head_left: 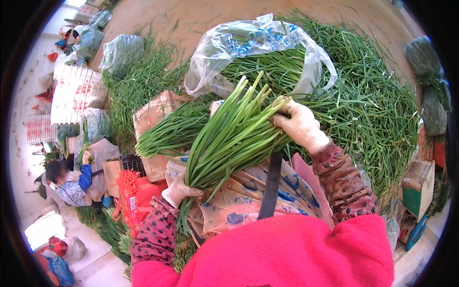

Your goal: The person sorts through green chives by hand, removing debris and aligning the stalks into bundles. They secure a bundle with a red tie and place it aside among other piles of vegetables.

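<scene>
Left hand [180, 190]: curled round the bunch [232, 129] by its leaves
Right hand [301, 125]: pinching its stems
Bunch: over the apron [244, 191], no tie visible
Box [162, 103]: one bundle [174, 129] gathered on it
Pile [368, 110]: much left loose

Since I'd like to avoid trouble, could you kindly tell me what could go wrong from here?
The bundle of green stalks may splay, as the right grip is at its pale ends and the left grip at its leafy ends. Strays could mix into the loose pile nearby. Its upper tips might snag the plastic bag just beyond.
</scene>
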A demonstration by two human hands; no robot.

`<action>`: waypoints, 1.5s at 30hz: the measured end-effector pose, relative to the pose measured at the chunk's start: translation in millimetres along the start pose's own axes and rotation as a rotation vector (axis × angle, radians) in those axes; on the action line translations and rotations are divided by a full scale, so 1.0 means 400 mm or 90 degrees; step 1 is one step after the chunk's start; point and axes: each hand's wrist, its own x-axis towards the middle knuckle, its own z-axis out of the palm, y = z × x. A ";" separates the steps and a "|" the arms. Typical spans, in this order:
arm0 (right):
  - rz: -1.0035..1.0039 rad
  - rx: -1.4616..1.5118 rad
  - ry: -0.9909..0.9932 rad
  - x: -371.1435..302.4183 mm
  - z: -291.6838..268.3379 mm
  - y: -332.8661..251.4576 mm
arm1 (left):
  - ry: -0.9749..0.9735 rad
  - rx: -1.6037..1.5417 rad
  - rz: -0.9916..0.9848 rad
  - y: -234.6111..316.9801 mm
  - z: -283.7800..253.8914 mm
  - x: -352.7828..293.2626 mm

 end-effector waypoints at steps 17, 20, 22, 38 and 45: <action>-0.132 0.095 0.238 -0.027 -0.078 0.055 | -0.059 0.020 -0.009 -0.009 -0.023 0.029; -0.358 -0.178 0.278 0.007 -0.003 0.023 | -0.085 0.055 -0.020 -0.003 -0.027 0.040; -0.368 -0.162 0.274 0.030 0.019 0.027 | -0.089 0.046 -0.022 -0.002 -0.024 0.040; -0.113 -0.501 0.214 0.028 0.000 -0.024 | 0.032 0.295 0.077 -0.011 -0.008 0.027; -0.036 -0.190 -0.161 0.062 0.024 0.037 | 0.142 0.579 0.369 0.046 0.072 -0.005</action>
